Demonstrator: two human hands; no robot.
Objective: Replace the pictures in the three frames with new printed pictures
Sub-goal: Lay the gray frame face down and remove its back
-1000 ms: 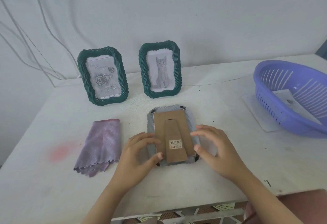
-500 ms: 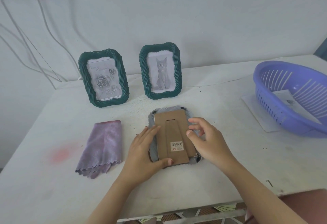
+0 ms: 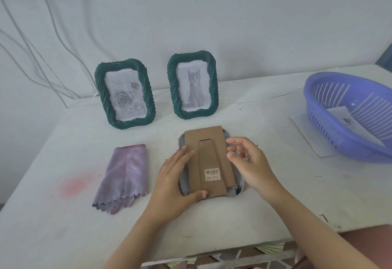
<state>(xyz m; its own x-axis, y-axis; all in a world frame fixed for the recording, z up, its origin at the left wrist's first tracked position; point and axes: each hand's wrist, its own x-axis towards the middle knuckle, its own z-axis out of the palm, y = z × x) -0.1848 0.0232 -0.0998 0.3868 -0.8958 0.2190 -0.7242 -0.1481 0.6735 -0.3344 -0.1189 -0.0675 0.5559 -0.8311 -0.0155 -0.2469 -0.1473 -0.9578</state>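
Observation:
A picture frame [image 3: 239,186] lies face down in the middle of the table, its brown cardboard backing [image 3: 209,154] with a barcode sticker facing up. The backing's top edge sticks out past the frame's top. My left hand [image 3: 171,181] holds the frame's left side, thumb at the bottom edge. My right hand [image 3: 250,162] pinches the backing's right edge between thumb and fingers. Behind, two green twisted-rim frames stand upright: a rose picture frame [image 3: 99,90] on the left and a cat picture frame [image 3: 213,82] on the right.
A folded purple cloth [image 3: 125,175] lies left of my left hand, beside a pink stain [image 3: 74,183]. A purple plastic basket [image 3: 331,137] at the right holds a printed sheet [image 3: 347,120] and sits on a white paper [image 3: 303,128]. Cables [image 3: 31,46] run down the wall.
My right hand moved from the frame's lower right up to the backing's right edge. The backing has shifted toward the far side. My left hand moved up along the left edge.

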